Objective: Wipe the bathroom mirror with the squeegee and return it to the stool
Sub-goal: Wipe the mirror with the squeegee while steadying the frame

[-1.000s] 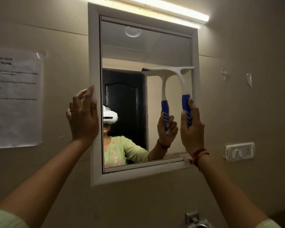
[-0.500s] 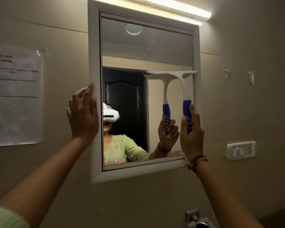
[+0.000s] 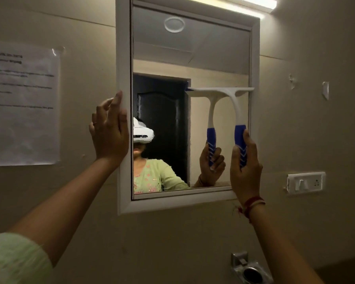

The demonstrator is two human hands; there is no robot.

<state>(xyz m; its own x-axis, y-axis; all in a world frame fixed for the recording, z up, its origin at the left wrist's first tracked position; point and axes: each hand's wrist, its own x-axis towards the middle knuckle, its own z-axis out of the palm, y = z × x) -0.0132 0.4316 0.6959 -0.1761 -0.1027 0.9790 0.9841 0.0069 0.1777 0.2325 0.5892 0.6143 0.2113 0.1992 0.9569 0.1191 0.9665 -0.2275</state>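
A white-framed mirror (image 3: 123, 58) hangs on the beige wall. The squeegee (image 3: 235, 103) has a white blade and neck and a blue handle; its blade lies flat against the glass on the right half, about mid-height. My right hand (image 3: 245, 167) grips the blue handle from below. My left hand (image 3: 109, 132) rests with straight fingers on the mirror's left frame edge. The glass reflects the squeegee, the hand and a person wearing a headset. No stool is in view.
A printed paper sheet (image 3: 23, 103) is taped to the wall left of the mirror. A white switch and socket plate (image 3: 305, 183) sits to the right. A metal holder (image 3: 250, 269) juts from the wall below. A tube light (image 3: 234, 5) glows above.
The squeegee has slid a little down the right side of the glass with my right hand. My left hand has stayed on the frame.
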